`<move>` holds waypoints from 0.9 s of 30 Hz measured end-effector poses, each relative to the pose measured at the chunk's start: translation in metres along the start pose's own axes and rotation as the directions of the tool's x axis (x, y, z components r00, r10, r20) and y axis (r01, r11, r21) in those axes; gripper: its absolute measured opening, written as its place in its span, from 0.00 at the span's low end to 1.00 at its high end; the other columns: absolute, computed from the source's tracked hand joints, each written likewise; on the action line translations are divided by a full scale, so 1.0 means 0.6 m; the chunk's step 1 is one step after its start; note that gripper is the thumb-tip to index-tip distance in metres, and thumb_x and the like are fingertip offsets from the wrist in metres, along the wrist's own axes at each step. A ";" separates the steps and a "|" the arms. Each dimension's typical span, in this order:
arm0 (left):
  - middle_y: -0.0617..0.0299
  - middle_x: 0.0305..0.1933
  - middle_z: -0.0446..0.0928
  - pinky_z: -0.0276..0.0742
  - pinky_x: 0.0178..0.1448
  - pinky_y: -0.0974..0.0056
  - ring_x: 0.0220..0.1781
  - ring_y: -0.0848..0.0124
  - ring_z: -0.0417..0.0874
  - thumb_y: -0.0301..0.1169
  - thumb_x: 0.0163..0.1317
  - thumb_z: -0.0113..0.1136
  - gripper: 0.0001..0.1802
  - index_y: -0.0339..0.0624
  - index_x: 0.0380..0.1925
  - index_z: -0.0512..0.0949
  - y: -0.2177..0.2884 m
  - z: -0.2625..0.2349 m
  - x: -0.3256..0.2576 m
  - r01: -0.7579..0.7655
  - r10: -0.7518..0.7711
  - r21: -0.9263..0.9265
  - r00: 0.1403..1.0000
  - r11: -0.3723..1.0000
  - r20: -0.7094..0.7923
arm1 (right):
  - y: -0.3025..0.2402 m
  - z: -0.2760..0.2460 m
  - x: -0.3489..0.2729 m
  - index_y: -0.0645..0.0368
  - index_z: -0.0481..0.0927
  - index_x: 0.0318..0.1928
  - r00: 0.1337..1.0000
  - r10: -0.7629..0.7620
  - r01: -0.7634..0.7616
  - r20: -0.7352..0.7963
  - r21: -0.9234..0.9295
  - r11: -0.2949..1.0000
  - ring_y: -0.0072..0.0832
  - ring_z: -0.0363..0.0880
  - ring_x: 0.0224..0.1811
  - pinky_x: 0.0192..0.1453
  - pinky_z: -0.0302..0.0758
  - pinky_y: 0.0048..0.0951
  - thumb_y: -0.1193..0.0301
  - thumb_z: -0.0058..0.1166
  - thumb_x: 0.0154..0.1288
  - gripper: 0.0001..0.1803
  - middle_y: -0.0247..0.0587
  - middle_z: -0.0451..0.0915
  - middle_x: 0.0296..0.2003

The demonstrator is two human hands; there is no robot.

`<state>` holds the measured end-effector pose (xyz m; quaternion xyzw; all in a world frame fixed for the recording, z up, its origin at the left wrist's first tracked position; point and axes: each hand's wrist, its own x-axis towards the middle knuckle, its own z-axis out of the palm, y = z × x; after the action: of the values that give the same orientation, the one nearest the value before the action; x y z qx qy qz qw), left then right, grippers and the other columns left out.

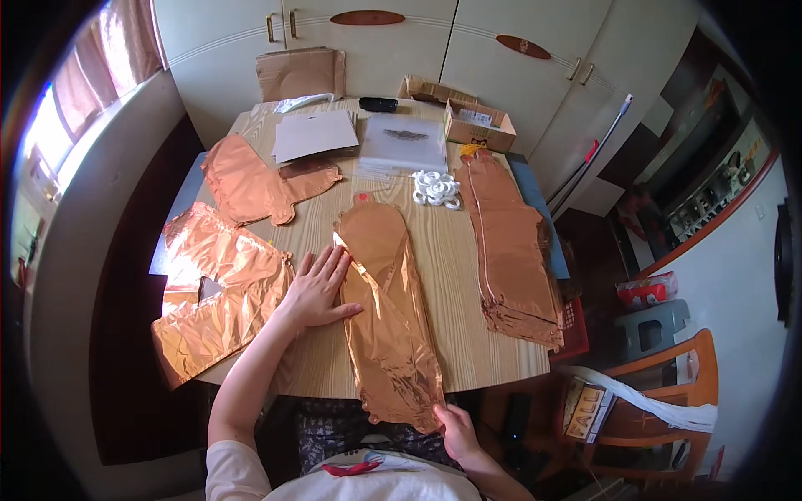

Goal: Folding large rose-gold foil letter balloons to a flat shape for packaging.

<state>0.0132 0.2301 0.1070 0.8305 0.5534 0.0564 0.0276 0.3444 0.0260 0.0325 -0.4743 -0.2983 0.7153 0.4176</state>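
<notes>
A folded copper-coloured foil balloon (pixel 384 309), flat and creased, lies lengthwise in front of me, its lower end hanging over the table's near edge. My left hand (pixel 317 288) rests with fingers outstretched along its left side, fingertips at the foil's edge. At the lower right corner, my right hand (pixel 457 432) pinches the foil between thumb and fingers. Left of my left hand spreads an unfolded foil balloon (pixel 225 288) with a gap in its middle. Beyond it lies another flat foil balloon (pixel 242 179).
A stack of folded foil balloons (pixel 514 250) lies on the right. White ribbon rolls (pixel 436 189), clear plastic bags (pixel 405 142), grey-white cards (pixel 315 136) and an open cardboard box (pixel 480 125) stand farther back on the wooden table (pixel 455 292). A wooden chair (pixel 702 376) stands at right.
</notes>
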 end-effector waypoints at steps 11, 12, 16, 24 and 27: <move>0.43 0.77 0.50 0.40 0.78 0.43 0.80 0.51 0.48 0.74 0.58 0.41 0.59 0.33 0.73 0.50 -0.004 0.000 -0.002 -0.005 0.005 -0.004 1.000 1.000 0.004 | -0.020 0.008 0.001 0.62 0.79 0.36 0.996 -0.082 0.083 -0.021 0.006 0.997 0.17 0.73 0.33 0.40 0.69 0.21 0.67 0.48 0.75 0.13 0.30 0.78 0.31; 0.43 0.77 0.50 0.40 0.78 0.43 0.80 0.51 0.47 0.74 0.58 0.41 0.59 0.33 0.73 0.50 -0.004 0.000 -0.002 -0.005 0.005 -0.002 1.000 1.000 0.006 | -0.032 0.020 -0.002 0.61 0.78 0.34 0.994 -0.098 0.097 -0.048 -0.014 0.995 0.16 0.71 0.32 0.38 0.68 0.20 0.67 0.48 0.75 0.13 0.28 0.76 0.30; 0.43 0.77 0.50 0.40 0.78 0.42 0.80 0.51 0.47 0.74 0.58 0.40 0.59 0.34 0.73 0.50 -0.004 0.002 -0.002 -0.006 0.006 0.000 1.000 1.000 0.005 | -0.037 0.025 -0.002 0.59 0.77 0.31 0.980 -0.162 0.151 -0.113 -0.100 0.984 0.13 0.65 0.28 0.34 0.63 0.19 0.67 0.50 0.74 0.13 0.24 0.71 0.26; 0.43 0.78 0.48 0.39 0.79 0.43 0.80 0.50 0.45 0.73 0.59 0.41 0.58 0.35 0.74 0.49 0.000 -0.007 -0.001 0.000 0.000 0.005 0.999 1.000 0.041 | -0.050 0.029 -0.008 0.57 0.75 0.28 0.984 -0.136 0.121 -0.111 -0.133 0.984 0.10 0.59 0.28 0.31 0.57 0.17 0.67 0.49 0.75 0.15 0.19 0.65 0.24; 0.43 0.78 0.48 0.39 0.79 0.43 0.80 0.50 0.45 0.73 0.59 0.41 0.58 0.35 0.74 0.49 -0.002 -0.006 -0.003 -0.005 0.005 0.001 0.999 1.000 0.036 | -0.054 0.031 -0.008 0.57 0.73 0.27 0.984 -0.137 0.121 -0.114 -0.141 0.983 0.10 0.58 0.28 0.31 0.58 0.17 0.68 0.49 0.75 0.16 0.18 0.65 0.24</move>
<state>0.0112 0.2290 0.1102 0.8328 0.5509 0.0411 0.0370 0.3382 0.0366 0.0682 -0.5241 -0.3494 0.6344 0.4481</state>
